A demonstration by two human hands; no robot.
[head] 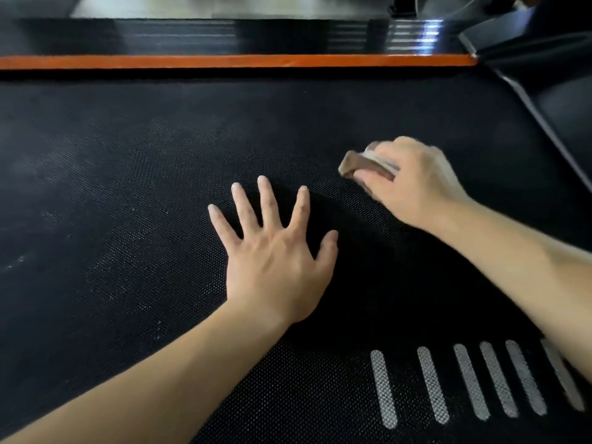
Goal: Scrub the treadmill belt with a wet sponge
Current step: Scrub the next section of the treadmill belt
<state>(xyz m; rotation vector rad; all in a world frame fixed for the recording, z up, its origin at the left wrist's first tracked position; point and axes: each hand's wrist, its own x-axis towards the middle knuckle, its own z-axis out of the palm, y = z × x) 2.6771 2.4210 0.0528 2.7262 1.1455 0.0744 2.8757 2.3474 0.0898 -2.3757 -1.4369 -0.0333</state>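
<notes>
Bracing on the treadmill belt (128, 187) with a flat, spread left hand (275, 251), the right hand (413, 184) grips a sponge (362, 165) for scrubbing.

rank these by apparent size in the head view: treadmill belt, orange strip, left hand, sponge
1. treadmill belt, fills most of the view
2-3. left hand and orange strip: unsure, since the strip is longer but thin and farther away
4. sponge, partly hidden in the right hand

head cam | looks forward-down | close over treadmill belt (134, 193)
</notes>
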